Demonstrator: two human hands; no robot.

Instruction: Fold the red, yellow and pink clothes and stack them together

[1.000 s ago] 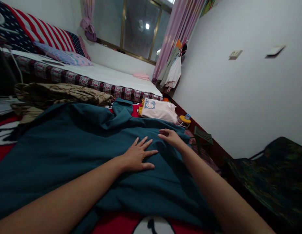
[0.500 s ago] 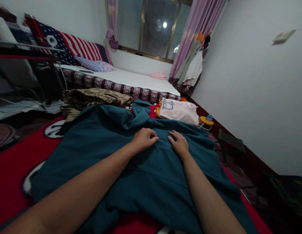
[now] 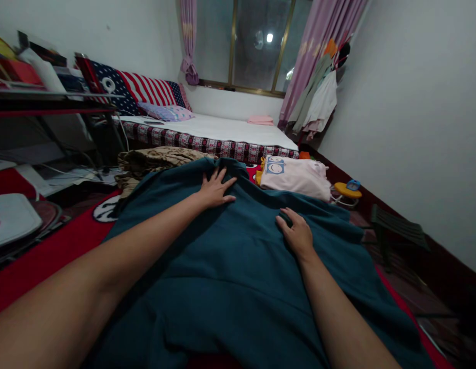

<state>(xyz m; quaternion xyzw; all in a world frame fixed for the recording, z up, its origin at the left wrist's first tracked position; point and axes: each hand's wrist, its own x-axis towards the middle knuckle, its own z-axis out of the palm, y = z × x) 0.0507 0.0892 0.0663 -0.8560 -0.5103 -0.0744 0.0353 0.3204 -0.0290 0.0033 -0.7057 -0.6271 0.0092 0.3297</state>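
A large teal garment [image 3: 230, 256] is spread across a red blanket [image 3: 78, 238] with white patterned patches. My left hand [image 3: 217, 190] rests on its far part, fingers stretched and spread, pressing on the cloth near a bunched fold. Farther right and nearer to me, my right hand [image 3: 297, 230] lies on the garment too, its thumb and fingers apart and slightly curved. Neither hand grips the fabric visibly. Just beyond the garment sit a folded pale pink shirt [image 3: 295, 179] with a blue print and a crumpled brown patterned cloth [image 3: 161, 159].
Behind is a bed [image 3: 222, 128] with pillows. A cluttered table [image 3: 49, 97] stands at the left, above a stool [image 3: 11, 220] with a white item. To the right are a yellow stool [image 3: 348, 191], a dark green folding stool [image 3: 399, 228] and the wall [image 3: 415, 113]. Clothes [image 3: 320, 102] hang by the curtain.
My left hand has moved away from me to the garment's far part and spread its fingers, after a curled pose. The collar-like piece there is now folded down. My right hand has shifted slightly nearer.
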